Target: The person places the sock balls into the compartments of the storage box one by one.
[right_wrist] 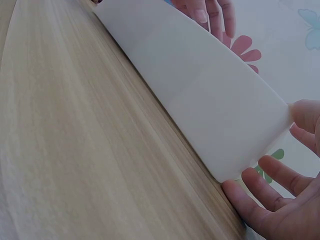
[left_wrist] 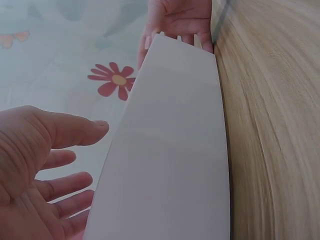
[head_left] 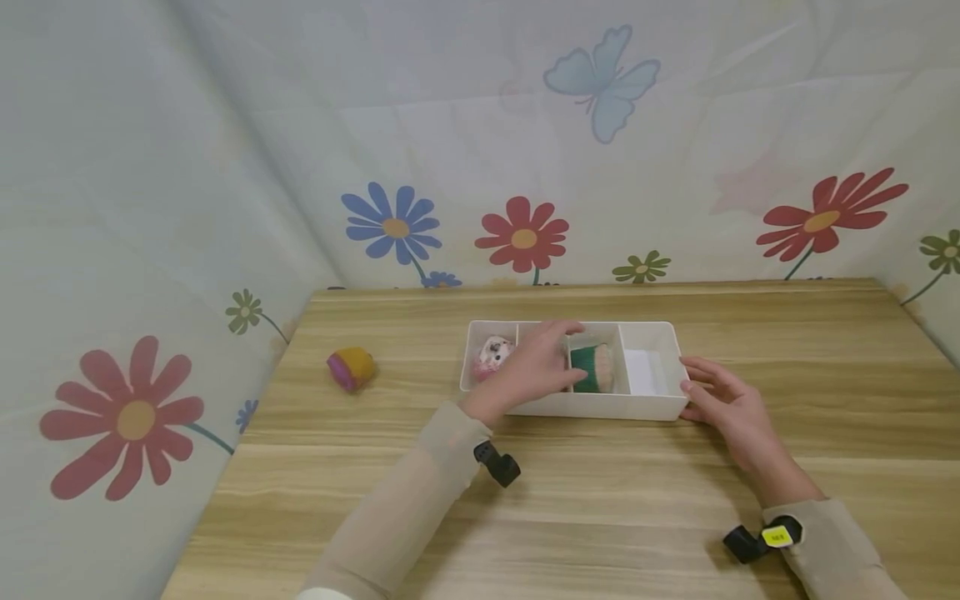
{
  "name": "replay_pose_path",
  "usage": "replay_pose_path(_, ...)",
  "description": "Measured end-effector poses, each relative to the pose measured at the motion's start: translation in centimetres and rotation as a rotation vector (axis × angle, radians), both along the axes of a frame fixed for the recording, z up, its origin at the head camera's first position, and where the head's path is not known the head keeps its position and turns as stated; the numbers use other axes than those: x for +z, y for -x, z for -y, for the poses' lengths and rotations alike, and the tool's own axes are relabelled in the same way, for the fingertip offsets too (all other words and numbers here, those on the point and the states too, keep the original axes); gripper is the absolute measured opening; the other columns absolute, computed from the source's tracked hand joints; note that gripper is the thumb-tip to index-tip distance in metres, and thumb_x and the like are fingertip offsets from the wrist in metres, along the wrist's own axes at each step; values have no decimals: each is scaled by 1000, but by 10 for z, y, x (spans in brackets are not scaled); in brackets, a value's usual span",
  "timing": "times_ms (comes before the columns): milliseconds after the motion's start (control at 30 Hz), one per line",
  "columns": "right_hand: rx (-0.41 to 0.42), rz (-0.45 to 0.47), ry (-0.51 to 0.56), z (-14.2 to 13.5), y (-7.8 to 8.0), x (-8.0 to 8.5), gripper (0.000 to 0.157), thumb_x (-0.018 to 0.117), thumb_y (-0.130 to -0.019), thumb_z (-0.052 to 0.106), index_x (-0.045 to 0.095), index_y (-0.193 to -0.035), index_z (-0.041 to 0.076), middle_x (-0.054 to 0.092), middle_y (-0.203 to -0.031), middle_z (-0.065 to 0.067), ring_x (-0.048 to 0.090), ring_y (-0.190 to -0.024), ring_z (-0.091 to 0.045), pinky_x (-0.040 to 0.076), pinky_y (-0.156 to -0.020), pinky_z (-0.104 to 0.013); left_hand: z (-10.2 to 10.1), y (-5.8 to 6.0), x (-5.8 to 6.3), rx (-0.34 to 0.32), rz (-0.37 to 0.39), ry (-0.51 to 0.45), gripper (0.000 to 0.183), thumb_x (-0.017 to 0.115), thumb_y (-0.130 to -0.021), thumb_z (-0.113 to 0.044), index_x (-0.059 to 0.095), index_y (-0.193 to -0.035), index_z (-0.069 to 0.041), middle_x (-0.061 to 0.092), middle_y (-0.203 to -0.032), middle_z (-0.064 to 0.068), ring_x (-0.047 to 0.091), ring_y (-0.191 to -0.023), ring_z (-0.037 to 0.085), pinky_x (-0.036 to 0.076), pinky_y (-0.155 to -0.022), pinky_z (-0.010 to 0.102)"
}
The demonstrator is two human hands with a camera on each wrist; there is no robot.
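The left hand (head_left: pixel 528 367) hangs spread above the white box (head_left: pixel 600 407), near the green cupcake (head_left: pixel 587 368) third from left; any contact is hard to tell. The right hand (head_left: pixel 733 410), fingers apart, touches the right end; light, even bracing should prevent sliding.

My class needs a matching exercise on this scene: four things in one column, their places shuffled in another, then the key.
Things
1. Yellow-and-purple object
2. Green-and-beige object
3. Pink-and-white object
4. Right hand

Places
A. Inside the white box, at its far left
B. At the box's right end, touching it
C. On the table, left of the box
D. Inside the box, just right of its middle

Pairs: 1-C, 2-D, 3-A, 4-B
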State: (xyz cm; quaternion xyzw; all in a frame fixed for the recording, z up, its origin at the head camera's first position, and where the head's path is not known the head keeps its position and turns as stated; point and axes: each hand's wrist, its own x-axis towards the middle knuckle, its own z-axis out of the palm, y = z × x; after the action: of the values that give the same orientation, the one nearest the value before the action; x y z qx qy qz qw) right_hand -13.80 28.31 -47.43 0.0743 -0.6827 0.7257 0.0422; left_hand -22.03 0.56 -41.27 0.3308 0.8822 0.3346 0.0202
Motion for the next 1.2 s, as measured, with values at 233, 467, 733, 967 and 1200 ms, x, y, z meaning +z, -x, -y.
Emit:
replay_pose_path(233,-4,6,-3,0,0,0,41,57,-91,6,49,-132,3,52,-116,-4,62,-91,-9,54,-69,-28,12,-2,0,28,77,-75,60,73,-81,-20,46,-133,-9,49,-130,6,47,-115,21,42,-95,33)
replay_pose_path(467,-7,5,-3,0,0,-2,41,57,-92,6,49,-132,3,52,-116,-2,61,-92,-7,54,-69,-28,24,-3,2,35,58,-104,57,70,-82,-20,47,-133,-9,49,-130,5,46,-118,22,40,-97,34)
replay_pose_path(733,-13,6,-21,0,0,-1,41,57,-92,6,50,-132,5,51,-117,-3,61,-92,-8,54,-68,-27,38,-7,5,56,56,-114,57,69,-84,-23,45,-133,-10,48,-132,5,44,-119,22,41,-96,35)
replay_pose_path(967,-1,0,-2,0,0,0,41,56,-92,5,49,-132,4,51,-118,-5,62,-93,-10,54,-68,-28,49,-7,6,43,-14,-129,52,68,-85,-17,46,-130,-8,49,-129,12,47,-115,27,43,-95,35)
replay_pose_path(1200,-3,5,-3,0,-1,0,42,57,-91,6,48,-132,3,51,-118,-5,62,-92,-11,54,-68,-28,57,-5,3,76,-73,-128,51,69,-84,-18,48,-128,-5,51,-126,12,48,-112,28,43,-94,37)
